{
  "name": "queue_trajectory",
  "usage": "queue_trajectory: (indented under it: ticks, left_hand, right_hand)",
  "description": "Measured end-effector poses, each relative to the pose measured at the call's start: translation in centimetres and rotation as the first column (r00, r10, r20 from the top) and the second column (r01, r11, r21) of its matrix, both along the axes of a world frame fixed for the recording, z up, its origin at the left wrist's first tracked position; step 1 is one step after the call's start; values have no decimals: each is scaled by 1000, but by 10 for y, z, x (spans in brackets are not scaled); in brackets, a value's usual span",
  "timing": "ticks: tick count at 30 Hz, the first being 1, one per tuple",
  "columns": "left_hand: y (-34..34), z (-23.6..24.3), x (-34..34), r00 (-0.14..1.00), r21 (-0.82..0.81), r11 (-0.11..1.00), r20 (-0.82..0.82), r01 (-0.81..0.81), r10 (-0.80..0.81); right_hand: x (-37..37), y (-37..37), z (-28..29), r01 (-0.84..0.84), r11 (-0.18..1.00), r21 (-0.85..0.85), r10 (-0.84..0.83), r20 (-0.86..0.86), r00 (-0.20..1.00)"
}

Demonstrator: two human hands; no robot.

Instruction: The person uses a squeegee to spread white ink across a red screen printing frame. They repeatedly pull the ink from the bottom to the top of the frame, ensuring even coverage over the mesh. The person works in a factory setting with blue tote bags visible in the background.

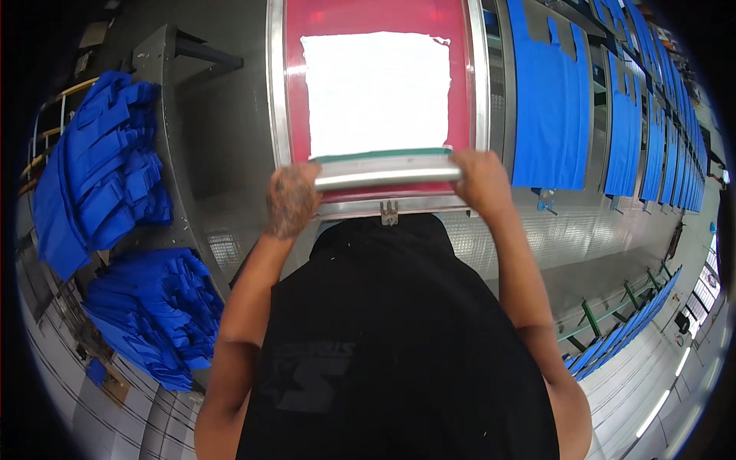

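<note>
A metal-handled squeegee (387,175) with a green blade edge lies crosswise at the near end of a screen-printing frame (277,100). My left hand (294,201) is closed around its left end, and my right hand (483,182) grips the right end. Beyond the blade, a bright white, ragged-edged patch (377,93) that looks like ink covers much of the red screen (376,17). Just in front of my body, a small metal clamp (389,212) sits on the frame's near bar. What lies under the screen is hidden.
To the left are two heaps of folded blue fabric, an upper pile (100,169) and a lower pile (157,314). Flat blue bag-like pieces (549,115) lie in a row along the right. A dark metal arm (207,52) juts out at the upper left.
</note>
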State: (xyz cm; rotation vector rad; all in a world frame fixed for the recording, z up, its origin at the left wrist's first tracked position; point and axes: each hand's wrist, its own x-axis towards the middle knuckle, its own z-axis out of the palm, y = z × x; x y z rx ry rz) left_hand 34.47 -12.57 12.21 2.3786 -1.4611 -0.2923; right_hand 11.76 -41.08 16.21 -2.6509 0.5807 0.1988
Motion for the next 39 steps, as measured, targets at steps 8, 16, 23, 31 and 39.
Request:
queue_trajectory:
  ticks: [8, 16, 23, 31, 39]
  left_hand:
    - [8, -8, -17, 994, -39, 999, -111, -1, -4]
    - [12, -3, -34, 993, -24, 997, -100, -70, 67]
    - [11, -15, -33, 999, -140, 990, -42, -35, 29]
    - [-66, -43, 48, 987, -171, 984, 142, -50, 75]
    - [-198, 12, 169, 994, 183, 981, -77, -65, 80]
  right_hand:
    - [-21, 31, -28, 90, 995, -41, -85, 110, 990]
    - [-23, 37, -32, 126, 992, -20, -124, 93, 988]
    - [-28, 47, -34, 173, 985, -27, -170, 97, 981]
    - [37, -24, -67, 188, 965, -182, -148, 213, 966]
    - [146, -133, -24, 103, 956, -273, -114, -26, 993]
